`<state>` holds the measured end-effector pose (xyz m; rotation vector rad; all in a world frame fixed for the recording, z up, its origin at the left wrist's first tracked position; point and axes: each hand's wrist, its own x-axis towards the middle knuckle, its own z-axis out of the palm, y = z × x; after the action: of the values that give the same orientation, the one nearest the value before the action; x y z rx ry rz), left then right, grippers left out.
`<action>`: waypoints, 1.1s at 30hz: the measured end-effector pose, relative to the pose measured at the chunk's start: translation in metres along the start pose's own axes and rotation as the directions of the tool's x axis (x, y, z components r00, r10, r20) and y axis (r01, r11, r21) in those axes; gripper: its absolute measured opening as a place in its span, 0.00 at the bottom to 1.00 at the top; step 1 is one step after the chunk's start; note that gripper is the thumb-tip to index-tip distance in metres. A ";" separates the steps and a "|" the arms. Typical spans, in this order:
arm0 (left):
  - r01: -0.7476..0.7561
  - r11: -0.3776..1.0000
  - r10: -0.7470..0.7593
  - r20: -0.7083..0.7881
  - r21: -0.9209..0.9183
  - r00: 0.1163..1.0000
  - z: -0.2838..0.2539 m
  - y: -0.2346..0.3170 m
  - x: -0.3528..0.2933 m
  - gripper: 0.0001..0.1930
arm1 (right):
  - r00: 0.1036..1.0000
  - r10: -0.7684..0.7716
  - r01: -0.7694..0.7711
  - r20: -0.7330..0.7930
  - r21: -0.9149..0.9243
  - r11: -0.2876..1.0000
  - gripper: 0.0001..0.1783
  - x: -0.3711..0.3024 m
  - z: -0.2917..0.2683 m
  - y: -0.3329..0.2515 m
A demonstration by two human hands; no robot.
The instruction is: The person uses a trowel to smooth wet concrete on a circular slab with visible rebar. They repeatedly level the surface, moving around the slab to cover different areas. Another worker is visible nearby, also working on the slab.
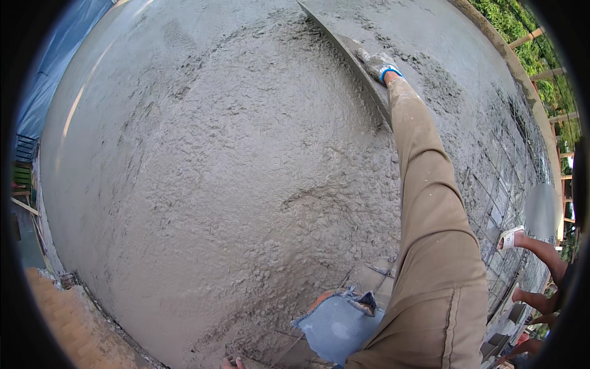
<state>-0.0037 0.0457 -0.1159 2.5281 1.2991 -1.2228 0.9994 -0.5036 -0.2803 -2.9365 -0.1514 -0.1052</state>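
Observation:
My right hand (pixel 378 64), in a cement-smeared glove with a blue cuff, is closed on the upper edge of a long, straight screed board (pixel 347 56). That board lies slantwise across wet grey concrete (pixel 203 166), its near end partly behind my tan sleeve (pixel 433 203). Some bare skin (pixel 232 363) shows at the bottom edge, perhaps fingertips of my left hand; too little is visible to be sure or to tell their pose. My bent knee in torn blue jeans (pixel 341 326) is beside the right sleeve.
Steel reinforcing mesh (pixel 501 163) shows on the right where concrete has not covered it. Bare legs and a light sandal (pixel 510 238) of other people are at the right edge. A blue tarp (pixel 61 58) hangs at far left, above a brick-patterned strip (pixel 74 323).

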 end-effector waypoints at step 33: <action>-0.218 0.852 0.105 -0.253 -0.476 0.962 -0.010 0.032 -0.050 0.18 | 0.903 -0.318 0.335 0.290 -0.011 0.942 0.37 -0.151 -0.087 -0.367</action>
<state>0.0081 -0.0043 -0.0853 2.3584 1.2084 -0.4916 0.8041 -0.1776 -0.1365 -2.9410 -0.6969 0.2724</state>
